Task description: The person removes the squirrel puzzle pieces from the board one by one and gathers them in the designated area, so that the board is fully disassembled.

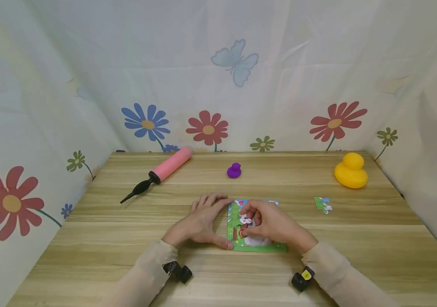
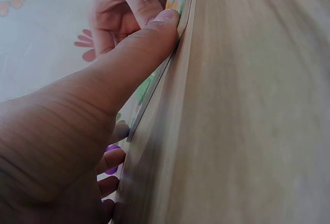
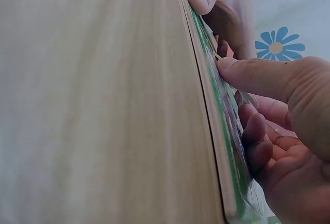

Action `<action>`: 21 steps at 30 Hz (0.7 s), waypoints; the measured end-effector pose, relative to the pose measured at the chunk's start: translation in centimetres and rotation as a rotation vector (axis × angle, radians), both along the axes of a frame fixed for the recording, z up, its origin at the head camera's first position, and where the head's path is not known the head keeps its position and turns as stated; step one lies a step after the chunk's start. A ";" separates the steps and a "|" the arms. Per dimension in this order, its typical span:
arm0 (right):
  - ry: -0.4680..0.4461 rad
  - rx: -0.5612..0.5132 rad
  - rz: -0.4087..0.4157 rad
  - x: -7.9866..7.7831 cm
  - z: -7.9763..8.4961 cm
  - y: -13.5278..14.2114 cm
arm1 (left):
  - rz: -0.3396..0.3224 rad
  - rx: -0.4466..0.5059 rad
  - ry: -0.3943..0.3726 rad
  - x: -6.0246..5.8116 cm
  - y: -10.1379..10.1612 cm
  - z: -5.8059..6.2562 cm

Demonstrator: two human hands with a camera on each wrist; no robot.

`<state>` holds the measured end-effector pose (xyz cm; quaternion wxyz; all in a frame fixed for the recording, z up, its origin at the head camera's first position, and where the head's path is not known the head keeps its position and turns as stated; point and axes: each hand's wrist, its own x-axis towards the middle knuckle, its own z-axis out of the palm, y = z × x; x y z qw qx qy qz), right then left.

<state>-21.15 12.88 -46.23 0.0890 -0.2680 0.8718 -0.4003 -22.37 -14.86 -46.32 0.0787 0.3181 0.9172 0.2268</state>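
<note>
A flat jigsaw puzzle board [image 1: 278, 248] with a green border and a picture of trees and a white animal lies on the wooden table. My right hand [image 1: 274, 224] is over its middle, thumb and fingers pinching a puzzle piece [image 1: 244, 220] tilted up from the picture, as the right wrist view shows. Along the board's left side my left hand [image 1: 202, 219] is spread, its thumb pressing the near left corner and its index finger at the far left corner. A loose puzzle piece [image 1: 322, 204] in green, blue and white lies right of the board.
A pink and black hand pump [image 1: 170, 165] lies at the back left. Behind the board sits a small purple rubber duck [image 1: 234, 171], and a larger yellow duck [image 1: 351, 171] stands at the back right. A flower-printed curtain [image 1: 280, 85] surrounds the table [image 1: 99, 247].
</note>
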 end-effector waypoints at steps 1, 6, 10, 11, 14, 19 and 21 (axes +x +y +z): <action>0.002 0.003 -0.004 0.0 0.0 0.0 | 0.000 0.000 0.000 0.0 0.0 0.0; 0.006 0.013 -0.008 0.1 0.0 -0.2 | -0.002 -0.002 -0.003 -0.1 0.0 0.0; 0.011 0.004 -0.007 0.1 0.1 -0.2 | -0.004 0.003 0.000 -0.1 0.0 0.1; 0.010 0.000 -0.009 0.1 0.1 -0.3 | -0.005 0.005 -0.001 -0.1 -0.1 0.1; 0.001 -0.003 -0.016 0.2 0.1 -0.3 | -0.006 0.006 -0.003 -0.1 -0.1 0.1; -0.013 -0.002 -0.027 0.3 0.1 -0.3 | -0.009 0.003 -0.003 -0.1 -0.1 -0.1; -0.016 -0.006 -0.027 0.3 0.1 -0.3 | -0.008 0.001 -0.001 -0.1 -0.1 -0.1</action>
